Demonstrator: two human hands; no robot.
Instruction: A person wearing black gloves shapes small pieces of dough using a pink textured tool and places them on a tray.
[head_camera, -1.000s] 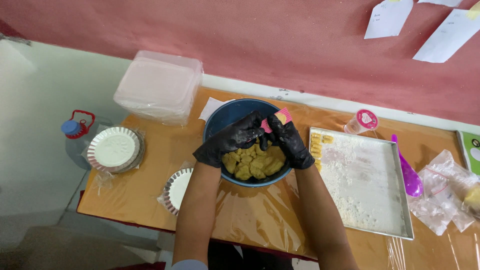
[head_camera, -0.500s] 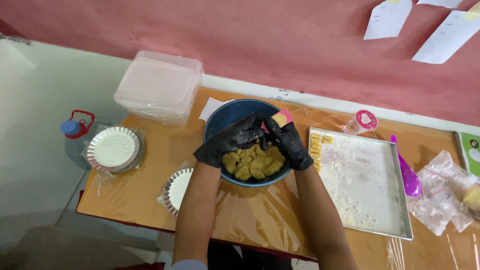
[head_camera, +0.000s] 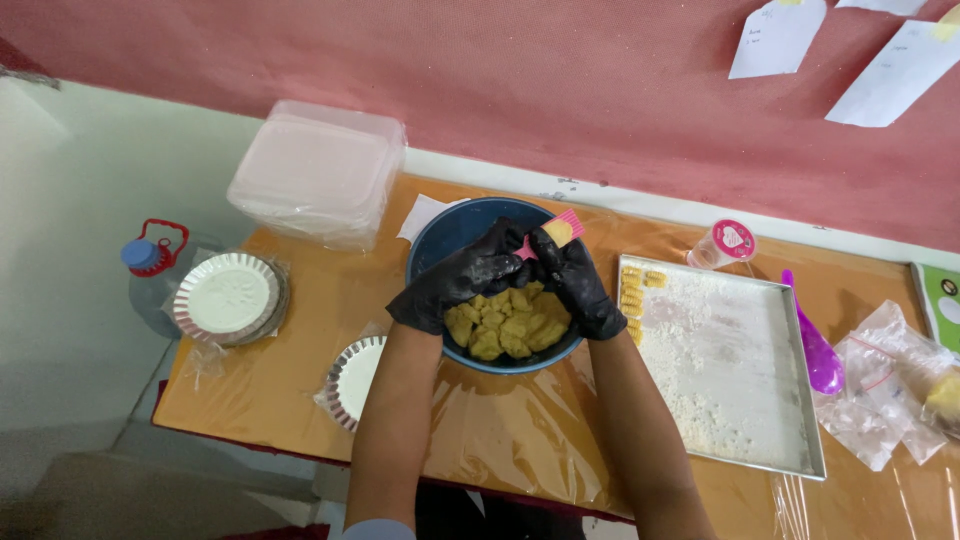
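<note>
Both hands wear black gloves and meet over a blue bowl (head_camera: 440, 240) near the middle of the counter (head_camera: 300, 330). The bowl holds yellow dough (head_camera: 505, 325), torn into rough, matte chunks piled against its near side. The left hand (head_camera: 460, 280) and the right hand (head_camera: 572, 283) have their fingers pressed together around a small pink ridged mould (head_camera: 562, 226) carrying a smooth yellow lump. Just beside the bowl lies a floured metal tray (head_camera: 730, 380) with small ridged yellow pieces (head_camera: 634, 290) along its edge.

Bowl (head_camera: 440, 245) between plates (head_camera: 225, 298) left, tray (head_camera: 735, 385) right.
</note>
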